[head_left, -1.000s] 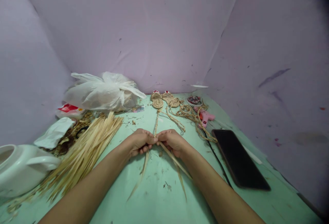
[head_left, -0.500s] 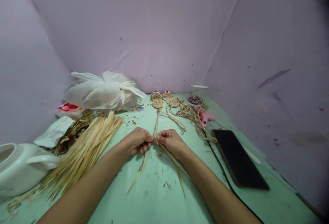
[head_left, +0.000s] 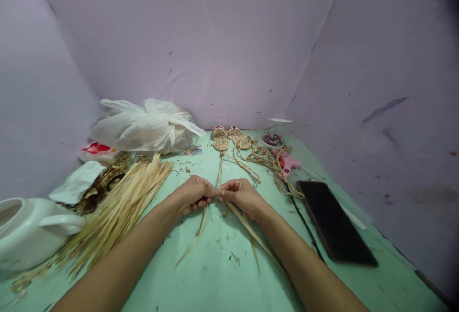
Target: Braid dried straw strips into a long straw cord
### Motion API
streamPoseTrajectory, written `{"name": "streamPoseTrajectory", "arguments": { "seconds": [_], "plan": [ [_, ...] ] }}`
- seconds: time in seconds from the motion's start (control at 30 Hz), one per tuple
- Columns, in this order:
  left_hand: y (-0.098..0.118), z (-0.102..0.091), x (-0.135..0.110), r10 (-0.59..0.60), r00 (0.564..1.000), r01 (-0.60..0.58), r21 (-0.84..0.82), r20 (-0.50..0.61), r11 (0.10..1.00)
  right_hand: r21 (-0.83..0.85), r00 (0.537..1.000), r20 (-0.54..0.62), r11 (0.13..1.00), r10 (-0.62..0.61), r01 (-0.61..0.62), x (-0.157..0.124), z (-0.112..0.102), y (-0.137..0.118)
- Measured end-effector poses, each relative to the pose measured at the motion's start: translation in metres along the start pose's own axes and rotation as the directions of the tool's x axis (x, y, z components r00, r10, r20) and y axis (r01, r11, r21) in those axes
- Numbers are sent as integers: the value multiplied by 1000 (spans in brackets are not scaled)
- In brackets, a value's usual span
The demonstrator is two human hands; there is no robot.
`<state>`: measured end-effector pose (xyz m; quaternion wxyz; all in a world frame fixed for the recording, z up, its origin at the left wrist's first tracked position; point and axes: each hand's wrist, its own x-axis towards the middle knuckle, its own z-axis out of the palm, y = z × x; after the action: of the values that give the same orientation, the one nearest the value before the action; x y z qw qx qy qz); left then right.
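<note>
Fingers (head_left: 209, 193) of the left hand (head_left: 191, 193) and the right hand (head_left: 244, 195) meet tip to tip. They pinch the near end of a thin straw braid (head_left: 220, 171), where its loose strands (head_left: 197, 235) split and trail back under the wrists. Beyond the fingers the braid runs straight away across the bench (head_left: 215, 278) to small coiled pieces (head_left: 220, 140).

The straw looks light, dry and springy. It would likely crack if creased sharply, and slip undone unless gripped right at the last crossing.

Left of the fingers lie a bundle of straw strips (head_left: 118, 207), a white pot (head_left: 25, 231) and a plastic bag (head_left: 147, 128). To their right are a pink glue gun (head_left: 287, 163) and a dark phone (head_left: 333, 223). The bench is pale green, scuffed and littered with chaff, and lilac cloth (head_left: 215, 39) closes it in.
</note>
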<state>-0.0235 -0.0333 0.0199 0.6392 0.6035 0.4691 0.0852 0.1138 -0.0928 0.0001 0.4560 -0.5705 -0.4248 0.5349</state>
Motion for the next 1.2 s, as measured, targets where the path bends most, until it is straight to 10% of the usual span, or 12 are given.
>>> {"name": "streamPoseTrajectory", "arguments": {
  "seconds": [0.73,0.93,1.2],
  "plan": [
    [2,15,0,46,994,-45,15,-97,999,-246,998,-54,968,37,-49,3,-5,1],
    [4,21,-1,54,984,-47,48,-170,998,-695,970,-211,716,-121,-62,-7,-1,-12],
    [2,26,-1,-57,977,23,-165,-206,986,-944,982,-147,314,-121,-103,-38,33,-43]
  ]
}}
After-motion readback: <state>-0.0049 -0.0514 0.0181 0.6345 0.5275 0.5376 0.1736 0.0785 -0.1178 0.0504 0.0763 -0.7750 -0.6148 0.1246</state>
